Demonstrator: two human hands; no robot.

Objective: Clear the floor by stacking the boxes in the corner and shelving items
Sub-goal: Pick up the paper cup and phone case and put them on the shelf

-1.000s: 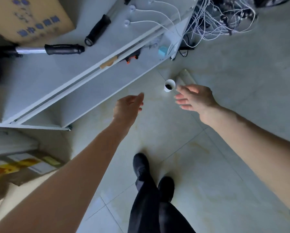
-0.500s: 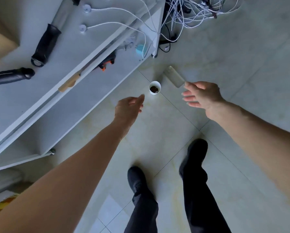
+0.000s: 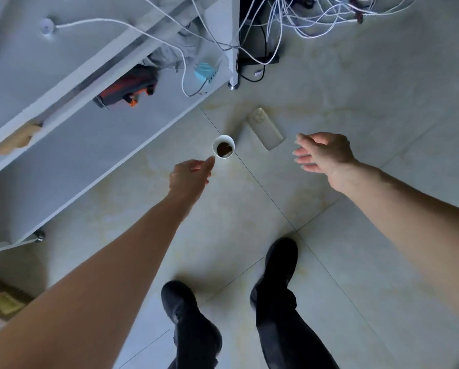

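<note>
Fingers spread and empty on the right hand [image 3: 325, 153]; left hand [image 3: 189, 177] loosely extended, fingertips beside a white cup [image 3: 223, 150] upright on the pale tiled floor [image 3: 369, 107]. A phone [image 3: 266, 129] lies just beyond. Grey shelving [image 3: 71, 145] borders the left; open tile lies right.

A pale tiled floor [image 3: 356, 123] is carrying a white paper cup [image 3: 223, 146] of dark dregs, with a flat pale phone-like slab [image 3: 266, 129] lying just beside it at two o'clock. At twelve o'clock white cables [image 3: 297, 20] are tangling. Two black shoes [image 3: 279, 265] are standing at six o'clock.

A grey-white shelf unit [image 3: 71, 145] is standing at ten o'clock, holding a teal object [image 3: 204, 71].
</note>
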